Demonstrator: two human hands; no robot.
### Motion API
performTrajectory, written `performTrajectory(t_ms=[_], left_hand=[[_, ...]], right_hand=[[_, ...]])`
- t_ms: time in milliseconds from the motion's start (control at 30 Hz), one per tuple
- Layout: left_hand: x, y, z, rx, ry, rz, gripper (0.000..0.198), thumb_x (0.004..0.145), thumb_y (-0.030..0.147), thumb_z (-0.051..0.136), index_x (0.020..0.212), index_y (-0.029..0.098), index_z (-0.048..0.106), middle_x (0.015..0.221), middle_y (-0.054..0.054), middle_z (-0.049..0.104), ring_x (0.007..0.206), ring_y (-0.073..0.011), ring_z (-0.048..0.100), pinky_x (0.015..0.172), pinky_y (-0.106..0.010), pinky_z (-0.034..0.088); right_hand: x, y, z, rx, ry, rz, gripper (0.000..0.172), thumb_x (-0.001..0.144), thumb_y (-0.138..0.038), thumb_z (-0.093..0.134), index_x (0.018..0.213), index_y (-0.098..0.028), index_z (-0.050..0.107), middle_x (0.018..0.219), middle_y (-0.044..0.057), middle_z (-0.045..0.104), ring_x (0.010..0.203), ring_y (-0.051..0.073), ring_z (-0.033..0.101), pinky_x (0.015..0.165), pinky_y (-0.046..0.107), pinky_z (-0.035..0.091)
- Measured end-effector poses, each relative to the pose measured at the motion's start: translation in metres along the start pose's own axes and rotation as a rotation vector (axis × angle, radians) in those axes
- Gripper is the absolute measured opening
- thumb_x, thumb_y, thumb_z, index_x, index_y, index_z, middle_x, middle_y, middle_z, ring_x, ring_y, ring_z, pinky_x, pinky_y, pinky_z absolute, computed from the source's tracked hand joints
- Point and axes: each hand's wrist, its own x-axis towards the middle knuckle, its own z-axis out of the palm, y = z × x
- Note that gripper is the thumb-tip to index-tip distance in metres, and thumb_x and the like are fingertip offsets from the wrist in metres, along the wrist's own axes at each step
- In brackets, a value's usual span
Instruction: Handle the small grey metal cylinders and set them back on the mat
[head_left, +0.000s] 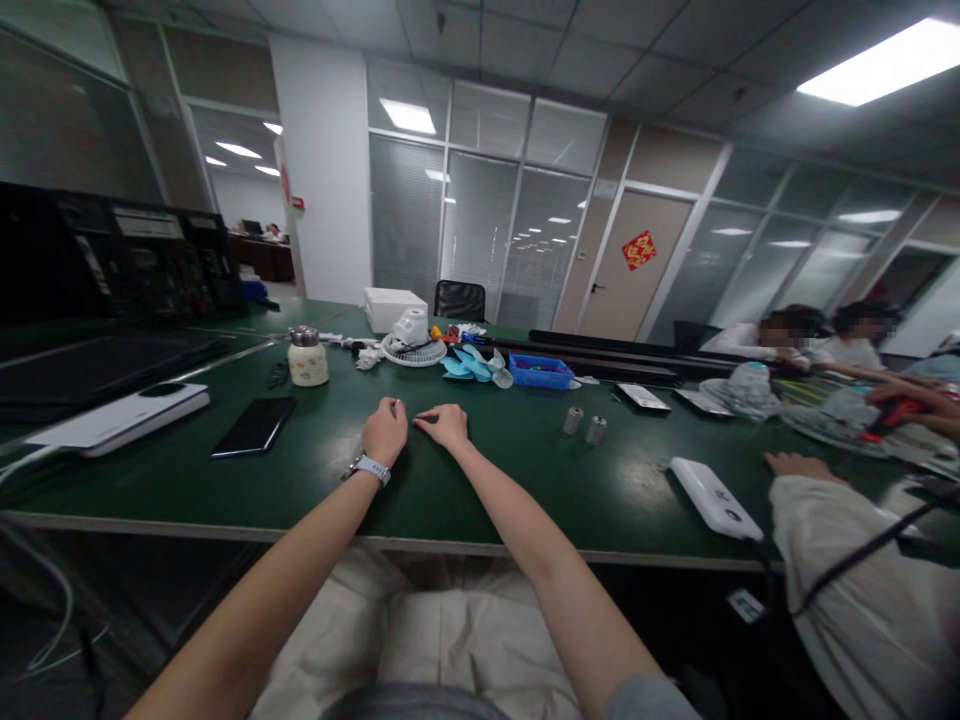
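Both my hands rest side by side on the dark green table (480, 490). My left hand (385, 430), with a watch on its wrist, is curled into a loose fist with its knuckles on the surface. My right hand (445, 424) lies beside it with fingers bent and pressed together, fingertips touching the table near the left hand. I cannot make out anything held in either hand. A black phone (254, 426) lies to the left of my left hand. Two small grey cylinders (584, 424) stand to the right.
A white device (124, 415), a cream jar (307, 357), a white fan part (410, 340), blue fan blades (475, 364) and a blue tray (540, 371) lie farther back. A white device with cable (714, 497) lies right. A co-worker's hand (795, 465) rests nearby; other people sit far right.
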Motion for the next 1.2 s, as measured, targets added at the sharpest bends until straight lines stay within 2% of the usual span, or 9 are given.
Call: performTrajectory(t_ms=[167,267,333,500,600,700,867,1067,1200], left_hand=[[0.000,-0.003,-0.001,-0.029,-0.014,-0.011,0.030,0.091,0.036,0.040,0.112,0.021,0.055,0.089,-0.011,0.070,0.085,-0.0260,0.065,0.071,-0.032,0.044],[0.002,-0.007,0.001,-0.039,-0.016,0.000,0.031,0.089,0.035,0.045,0.115,0.021,0.052,0.091,-0.009,0.071,0.088,-0.0258,0.065,0.074,-0.033,0.044],[0.003,-0.009,0.003,-0.039,-0.028,0.012,0.031,0.087,0.034,0.048,0.116,0.022,0.052,0.093,-0.008,0.071,0.090,-0.0257,0.065,0.075,-0.033,0.044],[0.006,-0.011,0.008,-0.047,-0.079,0.047,0.030,0.086,0.033,0.051,0.115,0.022,0.053,0.093,-0.007,0.071,0.091,-0.0236,0.065,0.076,-0.031,0.044],[0.009,-0.012,0.011,-0.049,-0.099,0.061,0.030,0.086,0.032,0.051,0.115,0.023,0.053,0.093,-0.006,0.071,0.090,-0.0225,0.065,0.076,-0.031,0.044],[0.009,-0.013,0.011,-0.037,-0.110,0.083,0.030,0.086,0.032,0.052,0.114,0.023,0.052,0.091,-0.006,0.071,0.089,-0.0226,0.065,0.075,-0.031,0.045],[0.008,-0.013,0.009,0.008,-0.123,0.092,0.031,0.085,0.030,0.052,0.115,0.023,0.052,0.089,-0.006,0.071,0.088,-0.0232,0.065,0.074,-0.031,0.044],[0.007,-0.011,0.007,0.006,-0.130,0.083,0.029,0.086,0.032,0.051,0.113,0.023,0.053,0.089,-0.006,0.071,0.089,-0.0231,0.065,0.073,-0.031,0.044],[0.007,-0.012,0.008,-0.014,-0.112,0.087,0.026,0.086,0.030,0.048,0.109,0.023,0.056,0.090,-0.007,0.070,0.088,-0.0233,0.065,0.073,-0.031,0.045]], right_hand=[[-0.003,-0.003,-0.004,-0.055,0.039,-0.095,0.020,0.082,-0.043,0.062,0.091,-0.030,0.075,0.111,0.001,0.068,0.115,0.021,0.052,0.098,0.034,0.034],[-0.007,0.014,-0.029,-0.060,0.134,-0.100,0.021,0.085,-0.040,0.058,0.090,-0.028,0.074,0.112,0.002,0.067,0.118,0.021,0.048,0.101,0.037,0.029],[-0.012,0.040,-0.057,-0.091,0.253,-0.046,0.023,0.085,-0.039,0.056,0.088,-0.026,0.074,0.110,0.003,0.067,0.117,0.022,0.048,0.103,0.039,0.027],[-0.039,0.128,-0.133,-0.300,0.625,0.197,0.025,0.085,-0.034,0.052,0.091,-0.021,0.072,0.106,0.009,0.066,0.117,0.025,0.043,0.104,0.044,0.019],[-0.056,0.165,-0.155,-0.388,0.674,0.272,0.027,0.085,-0.033,0.050,0.091,-0.020,0.072,0.102,0.010,0.066,0.111,0.025,0.043,0.101,0.043,0.021],[-0.065,0.182,-0.159,-0.418,0.671,0.336,0.026,0.084,-0.031,0.050,0.088,-0.020,0.073,0.097,0.011,0.065,0.105,0.026,0.044,0.097,0.042,0.023],[-0.066,0.188,-0.154,-0.419,0.642,0.473,0.025,0.082,-0.029,0.051,0.085,-0.019,0.074,0.095,0.013,0.066,0.102,0.028,0.043,0.094,0.044,0.023],[-0.068,0.191,-0.154,-0.416,0.723,0.490,0.027,0.083,-0.030,0.049,0.090,-0.018,0.072,0.097,0.013,0.066,0.102,0.028,0.043,0.092,0.044,0.024],[-0.069,0.195,-0.153,-0.412,0.663,0.510,0.026,0.082,-0.031,0.052,0.091,-0.018,0.073,0.094,0.014,0.066,0.099,0.029,0.045,0.089,0.043,0.026]])
